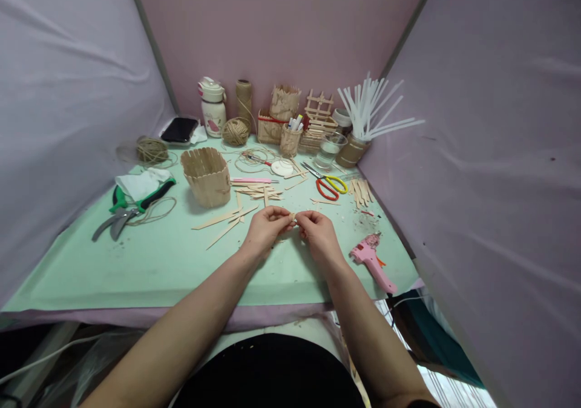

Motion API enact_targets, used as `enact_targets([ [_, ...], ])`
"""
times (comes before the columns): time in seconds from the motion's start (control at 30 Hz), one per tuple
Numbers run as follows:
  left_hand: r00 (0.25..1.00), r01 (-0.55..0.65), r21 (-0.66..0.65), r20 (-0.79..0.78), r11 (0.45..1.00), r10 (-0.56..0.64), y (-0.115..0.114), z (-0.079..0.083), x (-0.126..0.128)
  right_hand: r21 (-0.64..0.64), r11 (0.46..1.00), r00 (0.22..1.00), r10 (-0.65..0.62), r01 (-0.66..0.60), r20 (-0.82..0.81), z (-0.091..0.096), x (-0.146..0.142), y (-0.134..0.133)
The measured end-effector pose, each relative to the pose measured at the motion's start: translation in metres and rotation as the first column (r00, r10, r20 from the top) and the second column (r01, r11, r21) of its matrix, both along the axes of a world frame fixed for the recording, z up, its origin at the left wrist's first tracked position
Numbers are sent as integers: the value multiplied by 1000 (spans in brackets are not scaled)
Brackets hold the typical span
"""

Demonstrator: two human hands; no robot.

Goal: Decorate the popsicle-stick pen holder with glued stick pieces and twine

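Both hands meet over the middle of the green surface (158, 269). The left hand (265, 227) and the right hand (320, 233) each pinch one end of a small pale piece (294, 217) between fingertips; I cannot tell whether it touches the surface. Loose sticks (227, 219) lie just left of them, with a stick basket (206, 177) beyond. Scissors (329, 184) sit farther back on the right, and a pink glue gun (373, 260) lies near the right wrist.

Pretty even, soft light from overhead, only faint shadows under stuff on the counter (158, 263). Wide-angle lens bends the edges. Centre's sharp, no real glare, bottom corners go dim.
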State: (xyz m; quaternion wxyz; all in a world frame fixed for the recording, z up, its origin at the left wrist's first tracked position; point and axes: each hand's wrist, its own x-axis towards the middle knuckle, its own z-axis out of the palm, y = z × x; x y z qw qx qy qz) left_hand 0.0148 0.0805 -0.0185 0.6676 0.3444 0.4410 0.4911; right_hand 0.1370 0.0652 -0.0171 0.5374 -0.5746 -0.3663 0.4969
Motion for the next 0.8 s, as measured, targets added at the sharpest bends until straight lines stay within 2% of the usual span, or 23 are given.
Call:
enact_targets([
  [0.6, 999, 32, -21, -20, 999, -33, 0, -1, -1, -2, 1000, 999, -6, 6, 46, 3, 1, -3],
  [0.67, 999, 27, -17, -35, 999, -27, 0, 2, -3, -6, 1000, 994, -2, 2, 105, 6, 4, -6],
  [0.73, 999, -2, 2, -51, 1000, 2, 2, 5, -5, -7, 999, 969, 51, -51, 241, 10, 9, -11],
  [0.8, 997, -41, 22, -57, 999, 42, 4, 7, -7, -20, 987, 890, 154, -161, 428, 14, 14, -19],
])
